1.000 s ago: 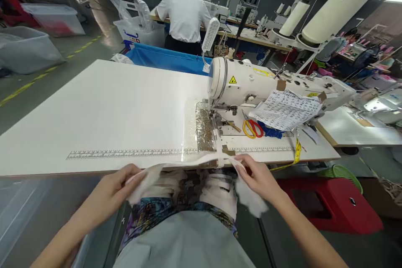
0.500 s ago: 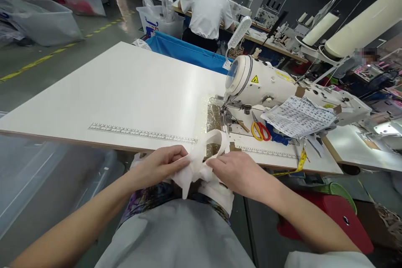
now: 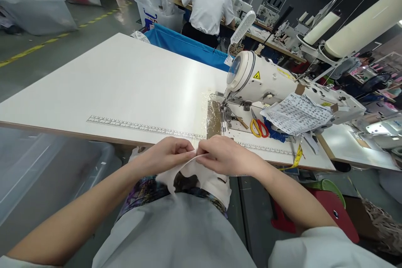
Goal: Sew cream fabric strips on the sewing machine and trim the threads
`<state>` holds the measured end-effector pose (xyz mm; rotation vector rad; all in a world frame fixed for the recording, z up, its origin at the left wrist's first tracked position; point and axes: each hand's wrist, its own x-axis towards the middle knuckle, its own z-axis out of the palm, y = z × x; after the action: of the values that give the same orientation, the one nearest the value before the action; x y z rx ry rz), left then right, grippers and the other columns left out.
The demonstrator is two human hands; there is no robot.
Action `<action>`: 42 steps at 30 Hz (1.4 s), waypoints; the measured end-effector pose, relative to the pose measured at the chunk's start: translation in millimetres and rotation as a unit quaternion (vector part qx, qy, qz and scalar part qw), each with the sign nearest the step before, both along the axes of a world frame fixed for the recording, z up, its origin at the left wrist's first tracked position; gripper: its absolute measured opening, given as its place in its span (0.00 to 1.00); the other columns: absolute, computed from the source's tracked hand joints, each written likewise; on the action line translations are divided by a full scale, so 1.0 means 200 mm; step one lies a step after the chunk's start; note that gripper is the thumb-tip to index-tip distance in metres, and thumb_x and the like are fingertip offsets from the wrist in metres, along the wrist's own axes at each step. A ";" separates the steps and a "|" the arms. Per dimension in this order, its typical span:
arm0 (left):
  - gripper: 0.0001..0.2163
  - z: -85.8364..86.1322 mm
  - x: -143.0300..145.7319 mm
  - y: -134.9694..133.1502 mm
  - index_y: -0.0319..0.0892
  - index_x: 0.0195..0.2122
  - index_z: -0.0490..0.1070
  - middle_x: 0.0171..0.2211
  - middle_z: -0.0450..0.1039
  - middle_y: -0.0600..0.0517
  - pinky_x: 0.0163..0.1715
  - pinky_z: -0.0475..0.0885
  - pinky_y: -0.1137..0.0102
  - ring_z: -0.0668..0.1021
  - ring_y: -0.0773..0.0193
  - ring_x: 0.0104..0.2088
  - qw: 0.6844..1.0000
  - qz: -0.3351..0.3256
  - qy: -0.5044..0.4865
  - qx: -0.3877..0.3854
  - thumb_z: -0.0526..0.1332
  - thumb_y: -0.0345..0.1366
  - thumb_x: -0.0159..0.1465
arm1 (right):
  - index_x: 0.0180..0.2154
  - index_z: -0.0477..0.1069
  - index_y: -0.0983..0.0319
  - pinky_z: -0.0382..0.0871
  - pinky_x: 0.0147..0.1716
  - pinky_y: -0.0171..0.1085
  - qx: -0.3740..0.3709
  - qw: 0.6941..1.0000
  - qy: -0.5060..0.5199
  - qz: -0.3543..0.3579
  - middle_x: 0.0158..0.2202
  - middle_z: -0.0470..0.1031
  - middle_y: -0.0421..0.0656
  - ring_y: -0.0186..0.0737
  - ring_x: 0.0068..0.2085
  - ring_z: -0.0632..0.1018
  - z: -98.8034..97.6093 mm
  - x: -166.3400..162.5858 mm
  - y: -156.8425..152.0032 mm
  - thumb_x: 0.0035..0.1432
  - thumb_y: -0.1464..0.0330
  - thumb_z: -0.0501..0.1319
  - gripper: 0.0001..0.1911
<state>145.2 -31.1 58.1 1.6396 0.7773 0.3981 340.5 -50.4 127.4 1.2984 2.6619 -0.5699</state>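
Left hand and right hand meet fingertip to fingertip at near table edge, both pinching top edge of white cloth. Cloth hangs from fingers down over lap, below table edge. Printed ruler runs along table just beyond hands. Sewing machine ahead right of hands, scissors and printed sheet by its base. Yellow tape dangles off edge, right. Person in white shirt at far bench, back turned.
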 end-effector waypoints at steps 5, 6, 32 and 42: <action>0.21 -0.01 0.00 0.01 0.39 0.28 0.68 0.20 0.56 0.56 0.20 0.51 0.74 0.57 0.70 0.21 1.000 -0.011 -0.002 0.006 0.56 0.53 0.65 | 0.33 0.68 0.63 0.50 0.28 0.32 -0.021 0.998 0.055 -0.035 0.27 0.71 0.37 0.32 0.30 0.70 -0.03 0.02 0.01 0.64 0.69 0.59 0.06; 0.21 -0.01 0.01 0.02 0.38 0.28 0.68 0.20 0.56 0.56 0.20 0.51 0.74 0.58 0.70 0.21 1.000 -0.012 -0.002 0.008 0.55 0.53 0.65 | 0.32 0.68 0.63 0.50 0.28 0.32 -0.021 0.997 0.066 -0.040 0.26 0.70 0.37 0.32 0.30 0.69 -0.04 0.03 0.01 0.64 0.69 0.59 0.07; 0.17 -0.05 0.04 0.07 0.38 0.33 0.69 0.24 0.57 0.56 0.24 0.53 0.73 0.58 0.70 0.24 0.992 -0.119 -0.023 -0.041 0.58 0.49 0.67 | 0.29 0.63 0.60 0.51 0.27 0.33 -0.103 0.955 0.221 -0.166 0.23 0.60 0.33 0.30 0.27 0.61 -0.19 0.11 -0.05 0.60 0.68 0.58 0.07; 0.15 -0.06 0.03 0.08 0.38 0.34 0.71 0.24 0.59 0.56 0.23 0.54 0.73 0.59 0.71 0.24 0.983 -0.142 -0.066 -0.095 0.60 0.47 0.67 | 0.28 0.63 0.60 0.55 0.30 0.34 -0.125 0.949 0.252 -0.139 0.28 0.63 0.37 0.34 0.33 0.64 -0.25 0.14 -0.05 0.64 0.56 0.57 0.18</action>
<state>151.9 -16.1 46.3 1.5002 0.4587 0.2201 368.6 -60.1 78.2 1.6365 2.6483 -1.3988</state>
